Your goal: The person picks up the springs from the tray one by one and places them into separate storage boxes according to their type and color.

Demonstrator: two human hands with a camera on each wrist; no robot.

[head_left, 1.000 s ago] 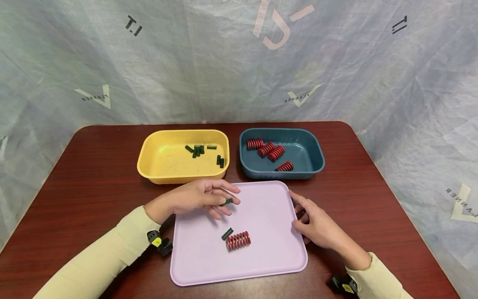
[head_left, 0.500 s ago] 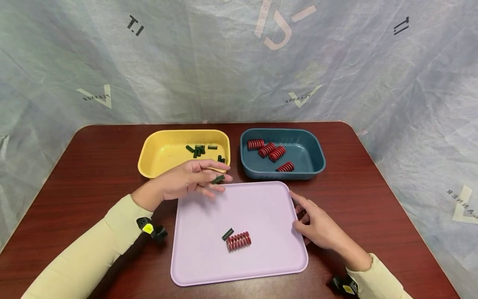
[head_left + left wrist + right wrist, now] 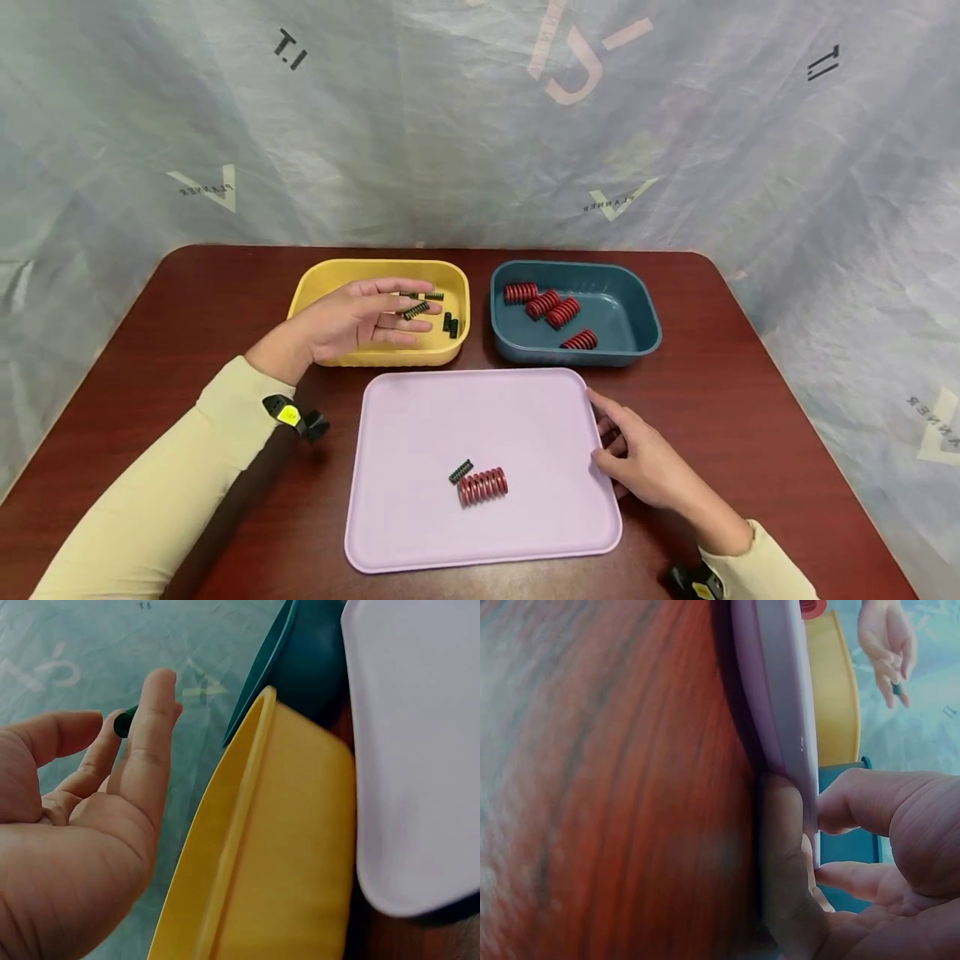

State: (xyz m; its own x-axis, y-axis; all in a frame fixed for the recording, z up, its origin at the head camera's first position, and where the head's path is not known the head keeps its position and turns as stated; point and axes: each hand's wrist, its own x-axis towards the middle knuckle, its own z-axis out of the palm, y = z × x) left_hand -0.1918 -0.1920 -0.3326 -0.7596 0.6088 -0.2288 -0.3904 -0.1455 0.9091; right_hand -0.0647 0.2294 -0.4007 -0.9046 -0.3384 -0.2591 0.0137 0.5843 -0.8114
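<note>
In the head view my left hand (image 3: 341,321) is over the yellow bin (image 3: 390,359), pinching a small dark green coil spring (image 3: 416,310) with the other fingers spread. The left wrist view shows the end of that spring (image 3: 124,724) by the fingertips, above the bin's rim. My right hand (image 3: 647,462) grips the right edge of the lilac tray (image 3: 412,417), thumb on top; fingers curl under the edge (image 3: 784,825) in the right wrist view. On the tray a large red coil spring (image 3: 483,487) lies beside another small green spring (image 3: 461,472).
Several green springs (image 3: 450,323) lie inside the yellow bin, partly hidden by the left hand. To its right stands a teal bin (image 3: 573,357) containing several red springs (image 3: 562,312). A printed cloth (image 3: 420,150) hangs behind the dark red wooden table (image 3: 720,400).
My left hand has carried the green spring from over the tray, away from me and leftward, to above the yellow bin. The right hand keeps its grip on the tray edge.
</note>
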